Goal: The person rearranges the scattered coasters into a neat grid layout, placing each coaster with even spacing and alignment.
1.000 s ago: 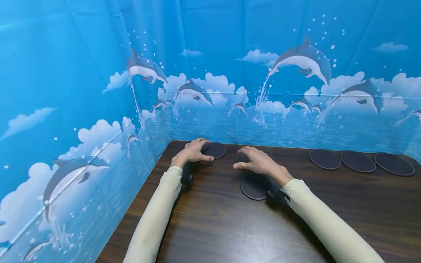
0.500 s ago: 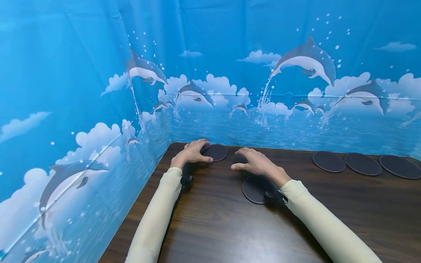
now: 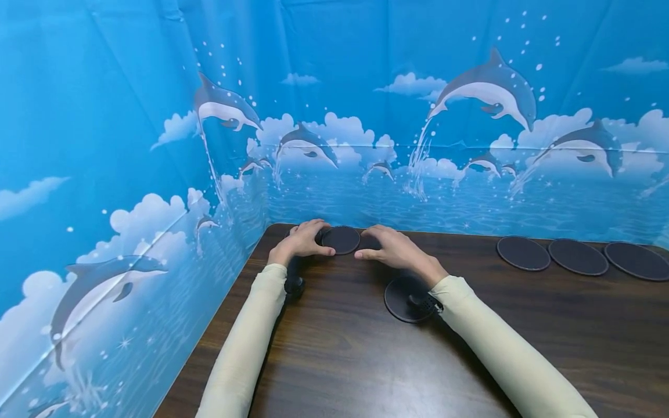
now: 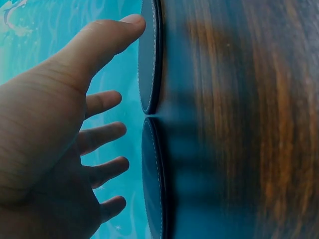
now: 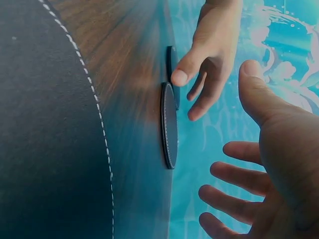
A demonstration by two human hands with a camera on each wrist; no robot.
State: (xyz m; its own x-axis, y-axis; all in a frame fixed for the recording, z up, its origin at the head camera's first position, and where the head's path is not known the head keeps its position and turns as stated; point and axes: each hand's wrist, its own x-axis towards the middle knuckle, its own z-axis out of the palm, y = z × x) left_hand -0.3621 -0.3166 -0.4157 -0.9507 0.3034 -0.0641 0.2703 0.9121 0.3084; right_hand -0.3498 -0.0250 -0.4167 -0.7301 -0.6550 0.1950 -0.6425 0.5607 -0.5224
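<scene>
At the table's back edge, a round black coaster (image 3: 342,240) with pale stitching lies flat between my two hands. My left hand (image 3: 303,241) hovers at its left side, fingers spread and thumb apart. In the left wrist view, a second coaster (image 4: 153,174) lies edge to edge with the first coaster (image 4: 148,59); the hand mostly covers it in the head view. On the other side is my right hand (image 3: 394,249), fingers loosely bent and holding nothing. Beneath its wrist lies another coaster (image 3: 402,302), large in the right wrist view's left half.
Along the back right of the dark wooden table (image 3: 334,348) lie three more coasters (image 3: 522,253) in a row. A blue dolphin-print curtain (image 3: 334,191) rises behind the table and along its left side.
My right hand has moved left, closer to the coaster at the back edge. The left hand has hardly moved. The coasters stay in place on the table; the head view shifts slightly.
</scene>
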